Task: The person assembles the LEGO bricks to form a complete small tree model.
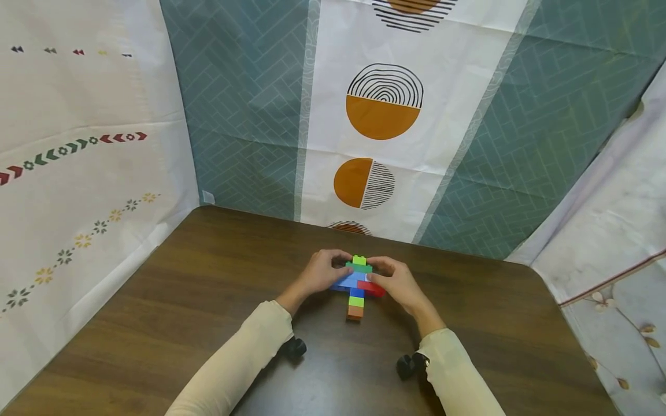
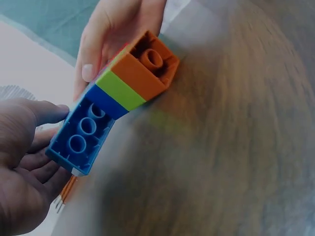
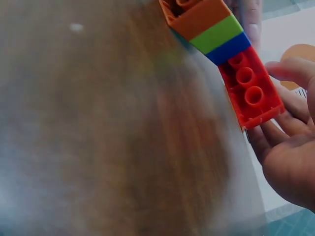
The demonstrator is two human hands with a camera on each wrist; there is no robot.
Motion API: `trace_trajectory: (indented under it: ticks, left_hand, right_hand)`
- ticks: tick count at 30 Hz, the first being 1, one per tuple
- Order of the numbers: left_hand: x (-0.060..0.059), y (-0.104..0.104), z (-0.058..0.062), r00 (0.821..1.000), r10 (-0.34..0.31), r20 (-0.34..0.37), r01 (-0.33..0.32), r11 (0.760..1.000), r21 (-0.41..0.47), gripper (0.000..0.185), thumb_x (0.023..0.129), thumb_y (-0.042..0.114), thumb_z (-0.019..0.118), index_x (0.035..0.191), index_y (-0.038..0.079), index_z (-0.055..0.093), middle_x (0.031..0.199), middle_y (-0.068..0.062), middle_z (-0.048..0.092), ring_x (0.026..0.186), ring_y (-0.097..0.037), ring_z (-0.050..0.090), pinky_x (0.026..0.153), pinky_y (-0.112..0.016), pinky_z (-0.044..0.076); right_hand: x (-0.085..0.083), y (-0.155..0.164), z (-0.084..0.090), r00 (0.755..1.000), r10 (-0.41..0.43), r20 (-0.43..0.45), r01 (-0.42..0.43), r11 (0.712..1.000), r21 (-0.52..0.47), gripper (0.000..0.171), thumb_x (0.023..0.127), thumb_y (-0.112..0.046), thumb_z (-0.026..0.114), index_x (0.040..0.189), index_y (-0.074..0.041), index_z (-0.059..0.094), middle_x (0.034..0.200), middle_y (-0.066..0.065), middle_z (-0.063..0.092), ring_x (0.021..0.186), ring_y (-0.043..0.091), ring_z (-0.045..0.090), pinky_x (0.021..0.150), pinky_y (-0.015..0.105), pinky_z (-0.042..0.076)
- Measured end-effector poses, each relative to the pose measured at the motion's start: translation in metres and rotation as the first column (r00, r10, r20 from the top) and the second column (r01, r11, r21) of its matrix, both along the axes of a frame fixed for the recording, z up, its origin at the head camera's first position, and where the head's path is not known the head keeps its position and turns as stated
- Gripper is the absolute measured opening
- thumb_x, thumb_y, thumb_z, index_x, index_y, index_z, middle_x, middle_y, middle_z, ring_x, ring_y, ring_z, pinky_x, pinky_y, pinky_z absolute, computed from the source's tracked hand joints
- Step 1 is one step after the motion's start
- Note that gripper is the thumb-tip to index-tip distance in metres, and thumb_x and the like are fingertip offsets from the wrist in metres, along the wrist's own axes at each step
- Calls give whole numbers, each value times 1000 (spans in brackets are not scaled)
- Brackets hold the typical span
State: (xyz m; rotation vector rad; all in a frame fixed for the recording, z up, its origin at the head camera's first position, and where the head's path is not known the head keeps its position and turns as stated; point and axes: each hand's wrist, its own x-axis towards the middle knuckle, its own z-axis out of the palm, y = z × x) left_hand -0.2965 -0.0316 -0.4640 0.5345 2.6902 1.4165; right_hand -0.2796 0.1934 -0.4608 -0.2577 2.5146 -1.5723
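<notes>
In the head view, a build of toy building bricks [image 1: 356, 279] is held above the table, between both hands. My left hand [image 1: 318, 271] grips its left side, thumb toward me and fingers behind. On the other side my right hand [image 1: 399, 283] grips it the same way. A wide blue brick [image 2: 81, 137] with hollow tubes underneath sticks out to the left; a red brick [image 3: 251, 91] sticks out to the right. The near end stacks an orange brick [image 1: 355, 312], a lime brick and a dark blue brick. Green [image 1: 366, 268] and lime [image 1: 359, 260] bricks form the far end.
A dark brown wooden table [image 1: 224, 277] lies beneath. Patterned cloth [image 1: 385, 115] hangs behind its far edge, with white cloths [image 1: 93, 190] at the sides. Each wrist carries a small black camera; one [image 1: 295, 348] shows at the left sleeve.
</notes>
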Motion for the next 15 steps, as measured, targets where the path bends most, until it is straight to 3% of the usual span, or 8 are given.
trace_trajectory:
  ticks: [5, 15]
  left_hand:
    - [-3, 3, -7, 1000, 13, 23, -13, 1000, 3, 35, 90, 32, 67, 122, 16, 66, 122, -1, 67, 113, -18, 59, 102, -41, 47]
    - [-6, 8, -15, 1000, 0, 22, 0, 1000, 16, 32, 92, 30, 65, 120, 15, 67, 120, -2, 68, 111, -19, 61, 100, -41, 49]
  right_hand:
    - [-3, 3, 0, 997, 14, 74, -15, 1000, 16, 41, 88, -25, 70, 127, -24, 61, 136, 4, 56, 126, 30, 47, 105, 49, 44]
    - [-5, 5, -7, 994, 11, 108, -11, 1000, 1, 42, 88, -24, 69, 129, -20, 59, 133, 7, 57, 122, 28, 50, 100, 42, 49]
